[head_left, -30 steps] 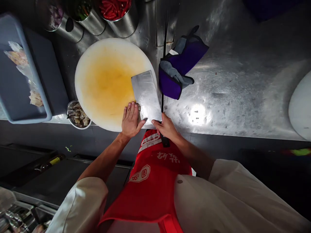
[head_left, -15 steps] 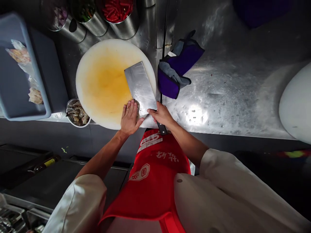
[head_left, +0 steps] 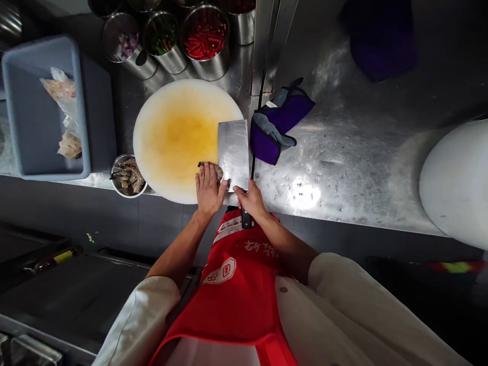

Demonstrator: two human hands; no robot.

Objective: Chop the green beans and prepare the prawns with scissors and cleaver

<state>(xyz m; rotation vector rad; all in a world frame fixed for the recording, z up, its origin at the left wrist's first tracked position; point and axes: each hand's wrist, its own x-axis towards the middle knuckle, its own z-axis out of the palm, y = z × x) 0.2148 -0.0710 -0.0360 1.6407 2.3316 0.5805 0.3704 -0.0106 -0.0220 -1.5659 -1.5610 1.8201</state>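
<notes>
A round white cutting board (head_left: 156,104), stained yellow in the middle, lies on the steel counter. Near its front edge my left hand (head_left: 208,192) lies flat over a grey shrimp (head_left: 218,173), pressing it to the board. Fingers of that hand are stretched out and hide most of the shrimp. With my right hand (head_left: 250,198) I grip the black handle of a cleaver (head_left: 233,150). Its broad blade rests over the right part of the board, just right of the shrimp. A metal bowl of shrimp (head_left: 129,176) stands left of the board.
A grey plastic bin (head_left: 87,127) with plastic bags inside stands at the left. Behind the board are steel canisters holding red chillies (head_left: 206,41), green peppers (head_left: 162,40) and chopped onion (head_left: 125,46). Purple-grey gloves (head_left: 278,124) lie right of the board; a white rounded object (head_left: 457,183) sits far right.
The cleaver blade has turned from a leftward slant to nearly straight ahead, moving off the shrimp to its right. More of the shrimp shows. The whole view has shifted slightly.
</notes>
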